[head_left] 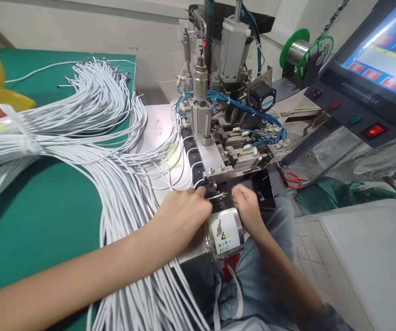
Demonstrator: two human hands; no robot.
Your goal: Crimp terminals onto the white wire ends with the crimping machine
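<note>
Head view: left hand (188, 209) with fingers curled downward; cannot tell whether they grip. Thin white round cable (215, 196) lies just right of left fingers, tip toward right hand (248, 204). Right fingers curled in, blurred; cannot tell grip. Silver metal machine (209, 154) beyond fingers; loose white cable bundle (115, 193) left of them, across flat green worktop (63, 197).

The cables (115, 184) are coloured white and the tabletop (63, 202) green. The tubing (270, 118) is coloured blue, and the spool (298, 52) is rimmed in green.
</note>
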